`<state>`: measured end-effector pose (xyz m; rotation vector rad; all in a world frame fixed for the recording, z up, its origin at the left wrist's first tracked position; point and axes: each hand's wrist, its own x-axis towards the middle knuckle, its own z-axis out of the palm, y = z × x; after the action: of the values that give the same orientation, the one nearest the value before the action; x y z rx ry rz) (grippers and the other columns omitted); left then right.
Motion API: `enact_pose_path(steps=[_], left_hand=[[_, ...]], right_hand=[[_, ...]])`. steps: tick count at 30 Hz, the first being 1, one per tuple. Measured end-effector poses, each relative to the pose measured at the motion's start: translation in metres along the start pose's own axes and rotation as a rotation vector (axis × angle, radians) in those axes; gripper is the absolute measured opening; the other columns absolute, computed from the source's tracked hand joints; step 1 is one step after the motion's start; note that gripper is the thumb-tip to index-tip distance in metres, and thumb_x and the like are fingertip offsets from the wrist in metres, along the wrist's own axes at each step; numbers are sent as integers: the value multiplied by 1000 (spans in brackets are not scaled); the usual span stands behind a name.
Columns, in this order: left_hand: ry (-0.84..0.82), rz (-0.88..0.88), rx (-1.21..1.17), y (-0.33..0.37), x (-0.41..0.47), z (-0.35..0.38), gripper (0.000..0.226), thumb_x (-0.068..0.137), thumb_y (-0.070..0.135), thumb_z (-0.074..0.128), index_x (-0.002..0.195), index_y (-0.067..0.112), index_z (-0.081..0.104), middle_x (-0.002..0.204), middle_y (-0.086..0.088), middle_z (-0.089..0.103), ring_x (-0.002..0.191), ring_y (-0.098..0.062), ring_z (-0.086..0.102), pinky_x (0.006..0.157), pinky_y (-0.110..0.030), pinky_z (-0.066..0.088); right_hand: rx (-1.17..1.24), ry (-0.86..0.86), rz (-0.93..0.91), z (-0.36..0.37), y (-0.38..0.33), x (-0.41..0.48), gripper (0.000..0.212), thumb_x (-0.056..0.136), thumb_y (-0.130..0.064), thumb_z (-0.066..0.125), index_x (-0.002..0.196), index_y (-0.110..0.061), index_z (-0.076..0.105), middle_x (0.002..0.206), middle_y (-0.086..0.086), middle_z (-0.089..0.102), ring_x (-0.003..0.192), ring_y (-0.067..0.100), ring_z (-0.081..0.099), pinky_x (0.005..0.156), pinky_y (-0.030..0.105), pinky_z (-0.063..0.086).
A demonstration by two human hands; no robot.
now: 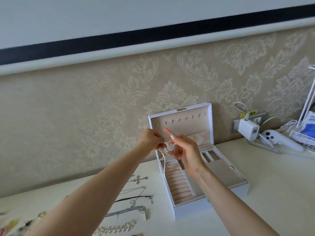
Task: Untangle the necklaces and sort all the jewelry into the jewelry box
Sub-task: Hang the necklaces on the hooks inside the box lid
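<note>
A white jewelry box [211, 200] stands open against the wall, its beige lid lining [184, 123] showing a row of necklace hooks. My left hand [150, 138] and my right hand [184, 147] are raised in front of the lid, both pinching a thin silver necklace [163, 160] that dangles over the ring rolls [179, 184]. On the table to the left lie a cross pendant [139, 179], a thin chain with a black cord [136, 196], a wide silver chain [127, 212] and a pearl-like bracelet [115, 229].
A gold ring [41, 214] and small blurred trinkets [15, 225] sit at the far left. At the right are a plugged-in white charger [248, 129], a white controller [279, 139] with cables, and a white wire rack [305, 133].
</note>
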<state>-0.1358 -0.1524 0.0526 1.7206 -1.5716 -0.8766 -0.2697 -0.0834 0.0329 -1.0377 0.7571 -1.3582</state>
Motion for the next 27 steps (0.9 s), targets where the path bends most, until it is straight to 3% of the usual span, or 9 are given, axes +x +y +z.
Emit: enact_pose_path(steps=[2,5,9,14,18,21,24,27], left_hand=[[26,5,-48,0,0,-1,15,83,-4,59,72,7,56,64,-12,66,41,-6,58,35,-13,37],[-22,16,-78,0,1,-5,16,85,-3,58,75,8,55,63,-7,62,37,0,55,37,-12,38],[-125,39,-39,3,2,-14,16,91,6,57,76,13,54,67,-4,60,44,-2,51,45,-14,35],[-227,15,-133,6,-2,-24,8,87,18,65,81,17,60,67,5,65,48,3,51,54,-17,32],[-357,-72,-303,8,-2,-24,8,88,15,63,84,15,69,68,5,67,54,-1,56,52,-14,40],[-386,-177,-465,10,-3,-18,9,87,6,61,82,5,68,63,0,69,53,-3,62,50,-14,51],[-404,-257,-614,15,-5,-13,8,86,-5,58,82,-4,64,65,-9,70,57,-11,68,58,-19,57],[-409,-319,-688,19,-5,-13,8,83,-13,56,83,-8,63,70,-17,69,59,-18,69,59,-22,58]], right_hand=[[27,19,4,-2,4,-2,29,89,-12,55,65,-23,69,107,1,71,51,17,47,46,18,38],[52,75,22,-5,13,-2,15,85,-20,60,74,-25,69,109,5,69,52,15,54,48,19,38],[150,148,77,-21,22,3,18,88,-28,58,75,-27,69,118,6,65,60,13,56,63,24,40],[182,299,210,-34,33,11,16,92,-19,56,81,-9,61,86,11,71,66,15,59,61,24,46],[-115,342,328,-38,47,18,13,90,-15,60,86,-3,62,77,11,64,57,15,55,57,27,47],[-493,451,130,-32,48,15,13,84,-8,61,97,-10,60,89,1,63,78,15,59,68,27,47],[-430,360,-103,-13,38,9,16,84,-4,60,96,-15,59,90,-2,64,81,11,59,67,20,45],[-289,237,-78,0,34,11,23,83,-7,64,102,-16,55,97,1,65,77,14,59,68,26,48]])
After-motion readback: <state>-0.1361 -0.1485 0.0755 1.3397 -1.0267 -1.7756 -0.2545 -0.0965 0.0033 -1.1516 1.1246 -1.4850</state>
